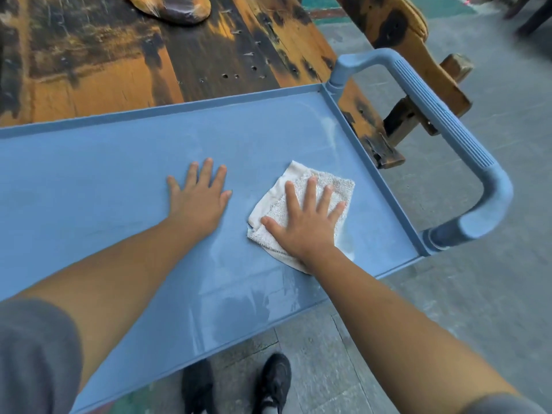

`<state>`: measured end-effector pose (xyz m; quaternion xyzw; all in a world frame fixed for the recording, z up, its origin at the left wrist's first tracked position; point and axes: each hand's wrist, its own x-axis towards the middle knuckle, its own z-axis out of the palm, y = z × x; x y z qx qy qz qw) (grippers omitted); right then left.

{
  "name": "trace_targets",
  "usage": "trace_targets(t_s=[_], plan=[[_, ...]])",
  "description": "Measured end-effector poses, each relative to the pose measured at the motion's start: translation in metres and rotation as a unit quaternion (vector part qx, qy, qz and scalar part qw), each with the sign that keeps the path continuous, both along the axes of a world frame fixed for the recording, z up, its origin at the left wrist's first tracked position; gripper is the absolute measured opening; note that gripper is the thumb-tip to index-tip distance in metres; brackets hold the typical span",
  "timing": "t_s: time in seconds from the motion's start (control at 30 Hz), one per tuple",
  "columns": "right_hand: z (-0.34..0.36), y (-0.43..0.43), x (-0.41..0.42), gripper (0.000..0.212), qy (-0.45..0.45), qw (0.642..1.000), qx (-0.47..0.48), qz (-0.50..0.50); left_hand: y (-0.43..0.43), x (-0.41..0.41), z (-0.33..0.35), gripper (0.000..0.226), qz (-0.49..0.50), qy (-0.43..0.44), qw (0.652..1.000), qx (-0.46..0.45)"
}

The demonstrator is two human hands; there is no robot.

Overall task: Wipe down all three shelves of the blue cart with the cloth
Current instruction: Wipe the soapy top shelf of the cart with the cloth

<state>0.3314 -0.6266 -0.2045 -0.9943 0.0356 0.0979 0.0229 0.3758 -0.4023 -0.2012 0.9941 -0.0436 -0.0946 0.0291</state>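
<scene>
The blue cart's top shelf fills the middle of the view, with a raised rim all round. A folded white cloth lies on the shelf's right part. My right hand presses flat on the cloth with its fingers spread. My left hand rests flat on the bare shelf just left of the cloth, holding nothing. Pale wet streaks show on the shelf near the front edge and the right corner. The two lower shelves are hidden beneath the top one.
The cart's blue handle loops out at the right end. A worn wooden table stands directly behind the cart, a wooden bench at the back right. My black shoes stand on grey paving below the shelf's front edge.
</scene>
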Motion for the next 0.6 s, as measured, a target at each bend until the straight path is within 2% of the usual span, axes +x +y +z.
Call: trace_targets(t_s=[0.1,0.2,0.43,0.6], plan=[[0.005,-0.001,-0.015,0.099,0.006,1.0,-0.002,0.021,-0.019,-0.042,-0.002,0.063,0.008,0.009,0.999,-0.042],[0.005,0.0,-0.032,0.099,0.01,1.0,-0.002,0.022,-0.021,-0.074,-0.011,0.064,-0.008,-0.013,0.999,-0.04],[0.004,0.03,-0.058,0.105,0.017,0.999,0.019,-0.026,-0.018,-0.071,-0.017,0.063,-0.017,-0.03,0.998,-0.044],[0.001,0.048,-0.081,0.103,-0.006,1.0,0.023,-0.01,-0.016,-0.072,-0.017,0.062,-0.01,-0.04,0.998,-0.054]])
